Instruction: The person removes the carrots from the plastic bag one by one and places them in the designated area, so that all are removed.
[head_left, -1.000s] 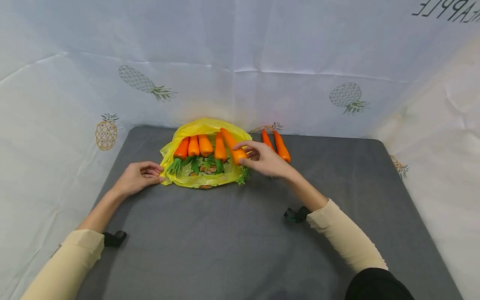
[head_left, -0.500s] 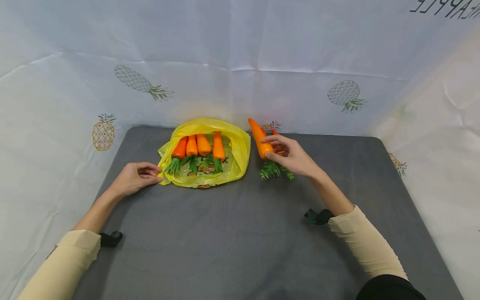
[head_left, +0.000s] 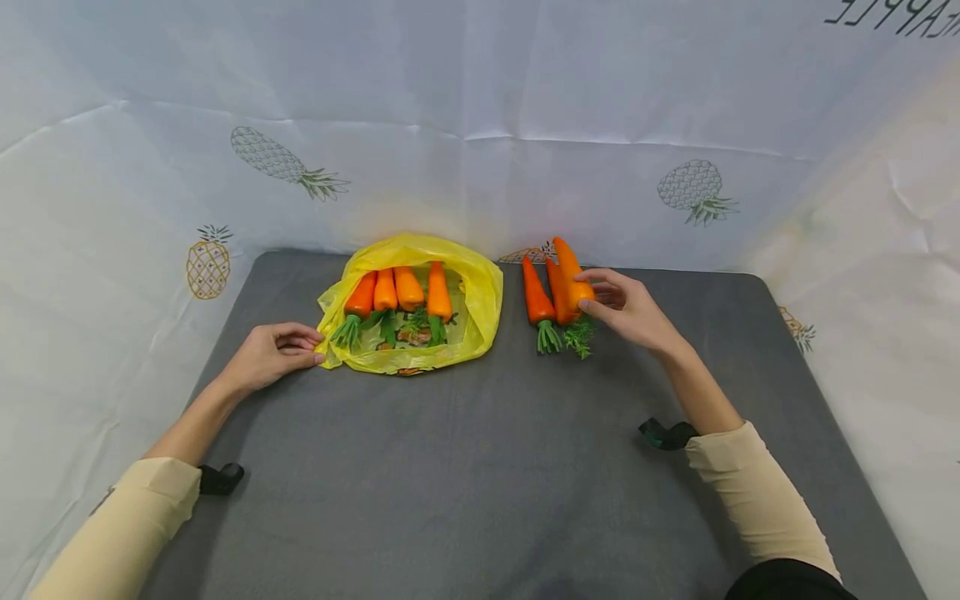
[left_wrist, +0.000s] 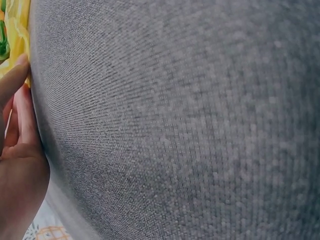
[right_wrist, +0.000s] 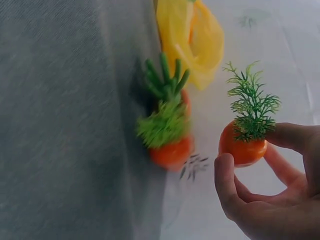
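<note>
My right hand (head_left: 630,310) pinches an orange carrot (head_left: 572,268) near its leafy end, thumb on one side and fingers on the other. In the right wrist view this carrot (right_wrist: 239,148) carries a feathery green top and appears raised off the table. Just left of it, two carrots lie side by side: a redder carrot (head_left: 536,290) with a stubby green top and another carrot (head_left: 556,287) partly covered by the held one. At the far left, my left hand (head_left: 272,358) pinches the edge of a yellow plastic bag (head_left: 480,321), whose wide mouth shows several carrots (head_left: 408,289) inside.
A grey cloth-covered table (head_left: 450,467) lies beneath everything. White fabric (head_left: 465,192) printed with pineapples rises behind its back edge, close to the bag and carrots.
My right hand has taken the carrot out of the bag's right side and carried it rightward to the two carrots on the table. My left hand keeps its hold on the bag.
</note>
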